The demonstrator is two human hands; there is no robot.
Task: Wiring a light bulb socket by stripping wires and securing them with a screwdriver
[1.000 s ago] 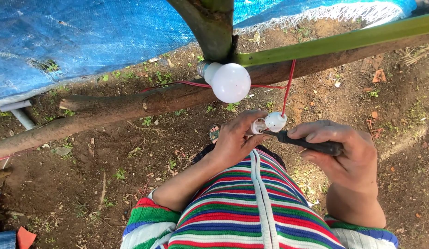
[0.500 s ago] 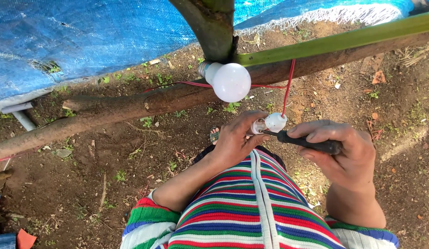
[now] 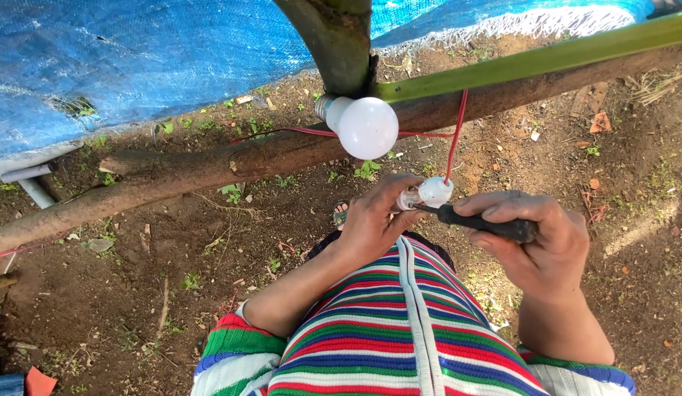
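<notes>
A white lamp holder (image 3: pixel 433 191) was pinched by the left hand (image 3: pixel 374 220); a black-handled screwdriver (image 3: pixel 482 222), clenched in the right hand (image 3: pixel 535 238) at three o'clock, was being worked into it, so steady tip alignment was likely needed next.

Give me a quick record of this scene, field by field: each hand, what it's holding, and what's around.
Left hand: left hand grips a small white lamp holder between fingers and thumb.
Right hand: right hand closed around a black-handled screwdriver, its tip at the holder.
Wire: red wire runs from the holder up to the branch.
Bulb: white bulb hangs above the hands.
Support: brown branch with a green stalk along it.
Background: blue tarp, bare soil.
Clothing: striped shirt.
</notes>
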